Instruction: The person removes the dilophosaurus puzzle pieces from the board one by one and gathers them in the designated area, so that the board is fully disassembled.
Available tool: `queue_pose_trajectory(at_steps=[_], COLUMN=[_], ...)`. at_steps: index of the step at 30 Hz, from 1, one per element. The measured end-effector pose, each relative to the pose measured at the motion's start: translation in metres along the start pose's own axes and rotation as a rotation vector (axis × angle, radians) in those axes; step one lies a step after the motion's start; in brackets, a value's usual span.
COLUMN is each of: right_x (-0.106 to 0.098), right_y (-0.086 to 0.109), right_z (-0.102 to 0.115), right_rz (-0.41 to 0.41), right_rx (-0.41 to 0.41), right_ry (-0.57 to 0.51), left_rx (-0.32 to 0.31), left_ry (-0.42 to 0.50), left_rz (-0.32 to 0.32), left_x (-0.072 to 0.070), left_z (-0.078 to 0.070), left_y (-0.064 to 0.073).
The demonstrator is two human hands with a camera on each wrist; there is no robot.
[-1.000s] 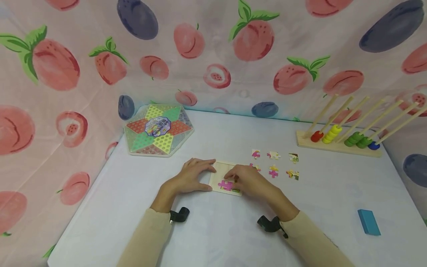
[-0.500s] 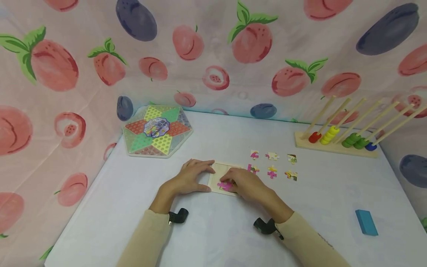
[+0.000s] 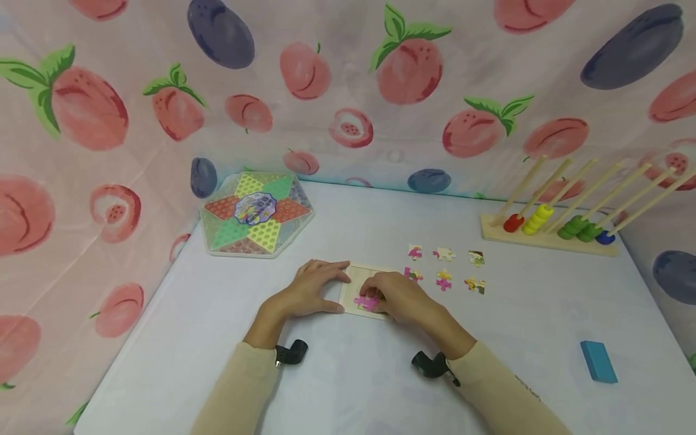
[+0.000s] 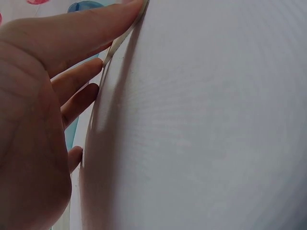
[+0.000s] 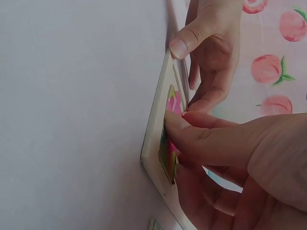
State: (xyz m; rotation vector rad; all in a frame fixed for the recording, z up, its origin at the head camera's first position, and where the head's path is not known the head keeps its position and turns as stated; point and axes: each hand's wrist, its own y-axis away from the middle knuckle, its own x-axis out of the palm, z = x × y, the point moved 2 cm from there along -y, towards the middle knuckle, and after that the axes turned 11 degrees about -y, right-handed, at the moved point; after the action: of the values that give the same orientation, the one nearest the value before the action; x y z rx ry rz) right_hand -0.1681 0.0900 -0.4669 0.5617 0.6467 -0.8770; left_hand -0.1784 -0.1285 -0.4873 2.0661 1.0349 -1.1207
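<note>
A shallow wooden puzzle tray (image 3: 354,277) lies on the white table. My left hand (image 3: 309,291) holds its left side, thumb at the near corner and index finger at the far one. In the right wrist view the left thumb (image 5: 179,49) rests on the tray's rim. Inside the tray, toward its near edge, sits pink and green jigsaw work (image 5: 175,99). My right hand (image 3: 399,297) bends over the tray, thumb and fingertips pinching at a jigsaw piece (image 5: 167,160) beside the pink part. The hand hides much of that piece in the head view.
Several loose jigsaw pieces (image 3: 443,280) lie in two rows right of the tray. A bead abacus (image 3: 549,239) with upright rods stands at the back right. A blue block (image 3: 599,362) lies at the right; a hexagonal checkers board (image 3: 257,214) is at the back left.
My right hand has shifted slightly left and closer over the pink piece, covering the green part seen earlier. The left hand keeps its place on the tray.
</note>
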Motion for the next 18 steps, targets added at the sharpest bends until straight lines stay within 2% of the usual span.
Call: queue_pose_trajectory(at_steps=[6, 13, 18], right_x=[-0.0007, -0.0001, 0.0044], right_y=[0.0006, 0.0026, 0.0038], right_z=[-0.0038, -0.0067, -0.003], right_rz=[0.016, 0.024, -0.028], right_rx=[-0.042, -0.034, -0.023], right_ry=[-0.045, -0.11, -0.043], left_rx=[-0.009, 0.012, 0.016], left_ry=[0.003, 0.002, -0.008], left_rz=[0.006, -0.009, -0.015], left_x=[0.0021, 0.0019, 0.0022], left_z=[0.0019, 0.002, 0.0027], left_y=[-0.0008, -0.0005, -0.0005])
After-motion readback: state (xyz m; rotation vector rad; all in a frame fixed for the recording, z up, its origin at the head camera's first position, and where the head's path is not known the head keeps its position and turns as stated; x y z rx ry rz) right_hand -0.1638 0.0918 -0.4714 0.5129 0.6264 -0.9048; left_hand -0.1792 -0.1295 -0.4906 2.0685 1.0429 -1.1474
